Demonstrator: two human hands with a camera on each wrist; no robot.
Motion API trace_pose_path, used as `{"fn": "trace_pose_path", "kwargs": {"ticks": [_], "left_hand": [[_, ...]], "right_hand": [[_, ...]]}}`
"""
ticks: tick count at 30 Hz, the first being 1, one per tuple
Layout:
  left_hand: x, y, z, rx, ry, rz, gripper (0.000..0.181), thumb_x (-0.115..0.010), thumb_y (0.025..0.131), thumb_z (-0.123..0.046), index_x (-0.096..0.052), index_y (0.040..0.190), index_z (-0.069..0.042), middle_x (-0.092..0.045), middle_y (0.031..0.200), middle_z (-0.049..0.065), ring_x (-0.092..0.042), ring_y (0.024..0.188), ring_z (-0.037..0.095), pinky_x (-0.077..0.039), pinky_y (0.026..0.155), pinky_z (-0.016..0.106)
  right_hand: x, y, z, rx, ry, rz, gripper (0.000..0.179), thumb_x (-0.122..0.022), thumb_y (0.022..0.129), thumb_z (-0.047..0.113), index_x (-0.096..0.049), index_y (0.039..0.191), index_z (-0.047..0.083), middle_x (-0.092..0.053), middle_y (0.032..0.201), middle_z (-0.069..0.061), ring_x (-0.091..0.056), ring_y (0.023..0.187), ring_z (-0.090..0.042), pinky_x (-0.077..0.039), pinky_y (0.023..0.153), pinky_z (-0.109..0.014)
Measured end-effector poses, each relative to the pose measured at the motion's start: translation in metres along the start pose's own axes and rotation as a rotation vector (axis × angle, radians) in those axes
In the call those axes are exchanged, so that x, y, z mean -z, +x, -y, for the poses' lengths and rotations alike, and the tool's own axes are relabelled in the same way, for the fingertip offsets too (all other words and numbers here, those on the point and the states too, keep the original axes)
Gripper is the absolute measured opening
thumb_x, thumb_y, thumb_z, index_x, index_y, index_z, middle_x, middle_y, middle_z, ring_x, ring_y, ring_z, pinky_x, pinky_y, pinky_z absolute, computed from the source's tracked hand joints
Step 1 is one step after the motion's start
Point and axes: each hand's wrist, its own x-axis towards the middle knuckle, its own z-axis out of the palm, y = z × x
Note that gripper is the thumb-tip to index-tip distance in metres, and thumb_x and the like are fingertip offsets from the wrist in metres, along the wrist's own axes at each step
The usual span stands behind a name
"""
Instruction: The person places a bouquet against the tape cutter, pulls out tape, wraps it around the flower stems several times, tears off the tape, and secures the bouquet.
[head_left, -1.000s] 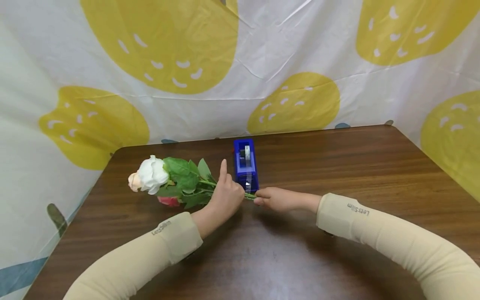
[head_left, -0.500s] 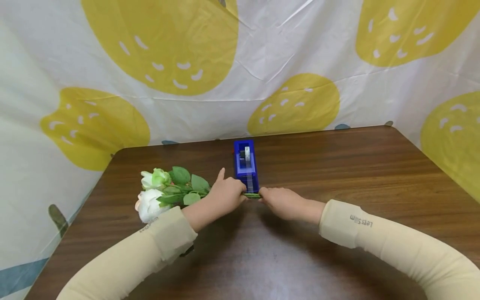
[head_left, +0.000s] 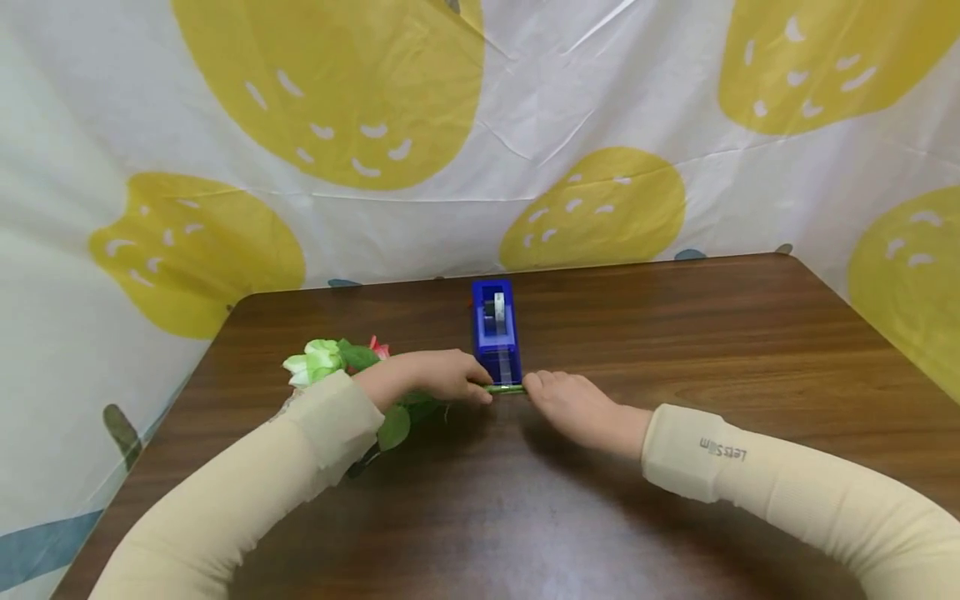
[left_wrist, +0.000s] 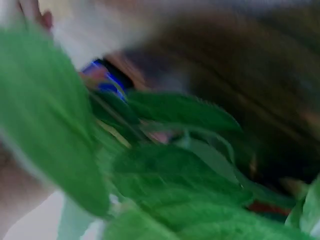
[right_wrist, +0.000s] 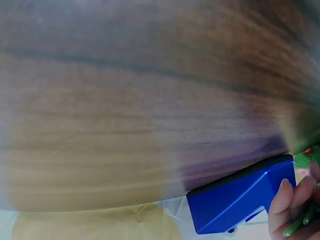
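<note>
A bunch of artificial flowers, with a pale green-white bloom (head_left: 321, 360) at the left end, lies across the front of a blue tape dispenser (head_left: 483, 346). My left hand (head_left: 446, 375) grips its green stems (head_left: 507, 389), back of the hand uppermost. To the right, my right hand (head_left: 573, 406) holds the stem ends; cut tips (right_wrist: 295, 227) poke out between its fingers in the right wrist view. A strip of clear tape (head_left: 505, 362) runs from the roll down to the stems between both hands. Green leaves (left_wrist: 175, 172) fill the left wrist view. My left forearm hides several blooms.
The brown wooden table (head_left: 675, 333) reaches back to a white curtain (head_left: 420, 233) with yellow fruit prints. The dispenser stands near the table's back middle. A red bloom (head_left: 380, 347) shows behind my left wrist.
The bunch has turned about its stems, so different blooms face up and the white one has gone under my left forearm. My left hand has rolled over, its raised index finger now lowered.
</note>
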Motion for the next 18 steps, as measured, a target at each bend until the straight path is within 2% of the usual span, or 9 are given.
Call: {"fn": "trace_pose_path", "kwargs": {"ticks": [2,4,7,10,13,16,18], "left_hand": [[0.000,0.003,-0.001,0.032,-0.007,-0.012,0.026,-0.059,0.088,-0.033,-0.064,0.087,-0.007,-0.055,0.074,-0.003,-0.046,0.066,0.010,-0.041,0.065,0.025],[-0.004,0.004,-0.005,0.069,0.051,-0.068,0.031,-0.064,0.083,-0.040,-0.063,0.078,-0.010,-0.055,0.069,-0.003,-0.046,0.063,0.011,-0.042,0.062,0.028],[-0.013,0.006,-0.014,0.088,0.242,-0.199,0.036,-0.067,0.079,-0.044,-0.057,0.064,-0.012,-0.056,0.062,-0.001,-0.052,0.058,0.015,-0.042,0.060,0.034],[-0.023,0.006,-0.018,0.080,0.452,-0.357,0.030,-0.066,0.079,-0.036,-0.059,0.063,-0.012,-0.063,0.065,0.003,-0.059,0.060,0.021,-0.042,0.064,0.037],[-0.031,0.008,-0.018,0.067,0.598,-0.476,0.024,-0.065,0.078,-0.033,-0.065,0.064,-0.012,-0.066,0.067,0.004,-0.060,0.060,0.022,-0.040,0.067,0.038],[-0.034,0.009,-0.016,0.070,0.668,-0.482,0.025,-0.064,0.078,-0.036,-0.067,0.068,-0.014,-0.067,0.069,0.003,-0.060,0.063,0.021,-0.039,0.075,0.040],[-0.032,0.009,-0.015,0.069,0.652,-0.424,0.022,-0.065,0.078,-0.034,-0.068,0.071,-0.014,-0.068,0.074,0.003,-0.061,0.069,0.022,-0.039,0.085,0.045]], "right_hand": [[0.000,0.000,0.001,-0.001,-0.001,-0.003,0.015,-0.052,0.079,-0.008,-0.042,0.079,0.003,-0.049,0.067,-0.006,-0.053,0.059,-0.021,-0.045,0.050,-0.034],[-0.001,0.000,0.001,-0.004,-0.006,-0.006,0.015,-0.053,0.079,-0.008,-0.042,0.079,0.003,-0.049,0.067,-0.007,-0.053,0.058,-0.021,-0.045,0.049,-0.034],[-0.001,0.000,0.002,-0.007,-0.021,-0.020,0.015,-0.053,0.079,-0.007,-0.041,0.079,0.002,-0.049,0.067,-0.007,-0.052,0.057,-0.021,-0.045,0.048,-0.033],[-0.002,0.000,0.002,-0.005,-0.029,-0.045,0.015,-0.053,0.080,-0.006,-0.041,0.079,0.002,-0.050,0.067,-0.007,-0.052,0.056,-0.021,-0.045,0.048,-0.033],[-0.002,0.000,0.001,-0.004,-0.022,-0.058,0.015,-0.053,0.080,-0.005,-0.041,0.078,0.003,-0.050,0.067,-0.006,-0.052,0.056,-0.021,-0.045,0.048,-0.033],[-0.001,0.000,0.002,-0.006,-0.011,-0.046,0.015,-0.053,0.080,-0.006,-0.042,0.078,0.003,-0.050,0.066,-0.006,-0.052,0.056,-0.020,-0.045,0.048,-0.033],[-0.001,0.001,0.002,-0.014,-0.001,-0.030,0.015,-0.052,0.080,-0.006,-0.041,0.078,0.003,-0.049,0.066,-0.005,-0.052,0.056,-0.020,-0.044,0.047,-0.033]]}}
